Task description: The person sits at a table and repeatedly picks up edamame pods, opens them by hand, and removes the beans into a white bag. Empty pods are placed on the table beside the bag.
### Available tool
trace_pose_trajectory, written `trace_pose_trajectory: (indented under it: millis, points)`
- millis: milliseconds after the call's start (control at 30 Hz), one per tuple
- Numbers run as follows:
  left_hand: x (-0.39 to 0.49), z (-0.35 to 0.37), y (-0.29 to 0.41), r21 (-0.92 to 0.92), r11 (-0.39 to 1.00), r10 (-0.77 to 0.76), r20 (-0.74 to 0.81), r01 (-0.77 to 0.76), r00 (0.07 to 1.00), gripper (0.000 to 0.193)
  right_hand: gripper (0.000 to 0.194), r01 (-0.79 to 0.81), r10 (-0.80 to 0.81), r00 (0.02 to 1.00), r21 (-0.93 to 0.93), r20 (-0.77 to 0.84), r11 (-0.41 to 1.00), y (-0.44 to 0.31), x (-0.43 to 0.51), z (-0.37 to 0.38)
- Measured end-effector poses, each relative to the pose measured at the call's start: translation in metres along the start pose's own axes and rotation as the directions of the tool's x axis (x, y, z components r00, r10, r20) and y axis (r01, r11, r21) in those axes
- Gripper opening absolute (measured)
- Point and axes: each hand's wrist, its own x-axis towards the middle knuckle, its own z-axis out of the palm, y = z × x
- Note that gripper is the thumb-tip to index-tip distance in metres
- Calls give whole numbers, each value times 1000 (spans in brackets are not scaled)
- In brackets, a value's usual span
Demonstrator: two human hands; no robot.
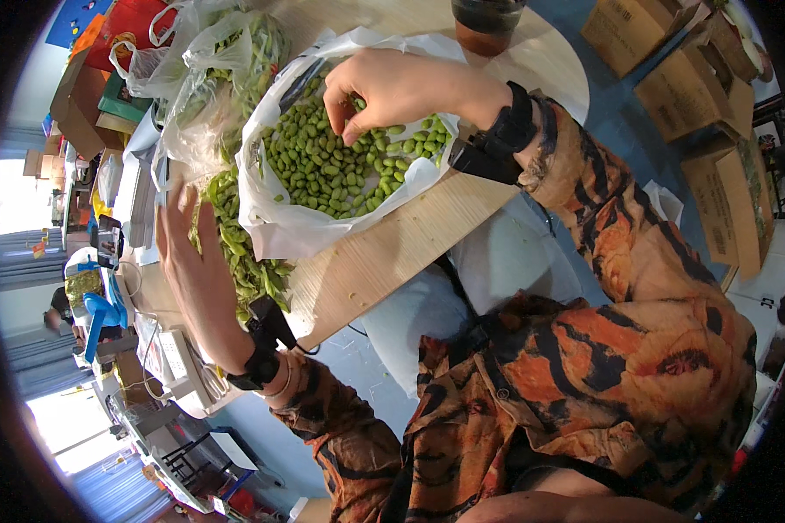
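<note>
Shelled green beans (320, 163) fill a container lined with a white plastic bag (288, 229) on the wooden table. My right hand (379, 91) is over them, its fingers curled with thumb and forefinger near each other; a bit of green shows between the fingers, though whether it is held is not clear. My left hand (196, 268) reaches over the left part of the table with its fingers spread, beside a pile of green bean pods (239, 242). Nothing shows in it, but its palm is hidden. Black straps with small devices are on both wrists.
Clear plastic bags with green pods (255, 52) lie behind the pile. A dark cup (487, 26) stands at the table's far side. A power strip (180, 366) and cables lie at the left. Cardboard boxes (687, 91) stand on the floor at right; a person (59, 314) is far left.
</note>
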Motion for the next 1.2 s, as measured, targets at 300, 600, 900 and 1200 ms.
trace_pose_trajectory:
  millis: [300,600,900,1200]
  points:
    - [-17,-15,-25,393,919,3,-25,7,1000,18,24,7,5,995,-122,98,992,4,0,8]
    - [19,16,28,-232,968,100,-9,-99,995,20,19,43,-44,999,32,19,999,7,4,11]
    - [24,79,48,-442,888,14,304,128,952,24,13,-21,126,982,575,-143,818,14,12,15]
    - [23,84,46,-482,874,45,218,68,975,18,12,-11,96,988,571,-120,821,12,11,16]
